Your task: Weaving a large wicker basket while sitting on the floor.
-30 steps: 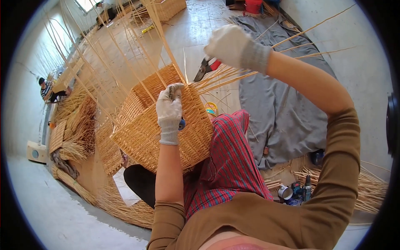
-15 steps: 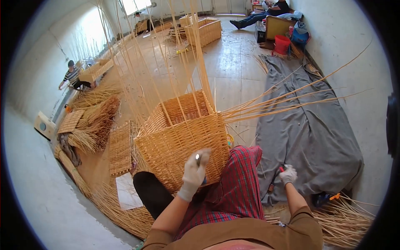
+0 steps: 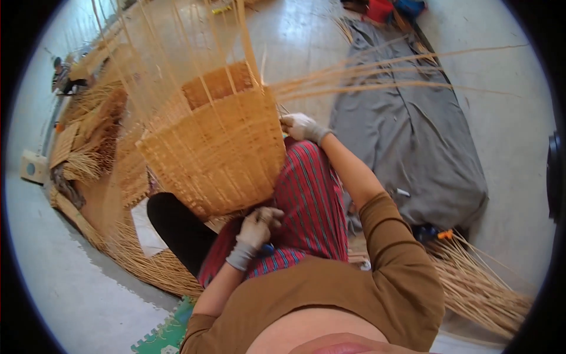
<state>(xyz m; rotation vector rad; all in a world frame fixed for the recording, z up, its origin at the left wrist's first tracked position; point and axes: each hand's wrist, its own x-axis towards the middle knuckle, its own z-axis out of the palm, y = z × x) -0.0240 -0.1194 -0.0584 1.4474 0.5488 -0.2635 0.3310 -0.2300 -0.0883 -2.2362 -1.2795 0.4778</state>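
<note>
A half-woven wicker basket (image 3: 218,156), tan and box-shaped, leans across my lap. Tall uprights rise from its far rim, and long loose rods (image 3: 377,85) stick out to the right. My left hand (image 3: 256,227), in a pale glove, is closed just below the basket's near edge. From under that fist shows the end of a blue-handled tool (image 3: 267,249); the rest is hidden. My right hand (image 3: 300,127), also gloved, is at the basket's right side below the rods. Its fingers are curled; what they grip cannot be made out.
Grey cloth (image 3: 407,141) covers a low heap on the right, with a small whitish object (image 3: 402,192) on it. Bundled rods (image 3: 471,283) lie at lower right, more (image 3: 153,265) at left. A red bucket (image 3: 379,10) stands far back; another person (image 3: 62,76) sits far left.
My right hand has moved from the grey cloth, where it held something red, to the basket's right side. My left hand has dropped from the basket's front to below it. The view has tilted down.
</note>
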